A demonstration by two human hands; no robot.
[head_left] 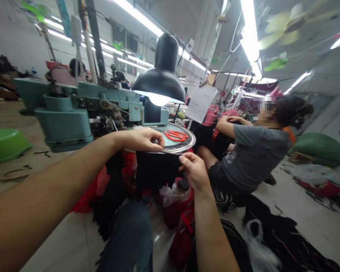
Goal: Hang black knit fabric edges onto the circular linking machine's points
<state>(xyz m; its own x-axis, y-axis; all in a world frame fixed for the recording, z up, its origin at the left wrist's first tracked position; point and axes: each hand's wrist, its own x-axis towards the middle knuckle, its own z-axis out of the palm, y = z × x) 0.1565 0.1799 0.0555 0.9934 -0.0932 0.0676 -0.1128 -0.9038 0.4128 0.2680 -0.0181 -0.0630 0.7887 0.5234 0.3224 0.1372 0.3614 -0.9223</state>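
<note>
A piece of black fabric [158, 168] hangs by its upper edge between my two hands, in front of a round metal-rimmed plate [193, 140]. My left hand [146, 139] pinches the edge at its left part, near the plate's front rim. At the right corner, my right hand [195, 169] has thumb and fingers pressed together on the same edge, which is pulled straight. Red-handled scissors [175, 136] lie on the plate, just beyond the fabric. Over the plate shines a black lamp [160, 81].
A teal machine [64, 122] stands at the left, beside a green stool [7, 145]. To the right sits a person in a grey shirt [251, 155]. Below are a jar with a black lid [183, 185], red bags [181, 238] and dark cloth [289, 241] on the floor.
</note>
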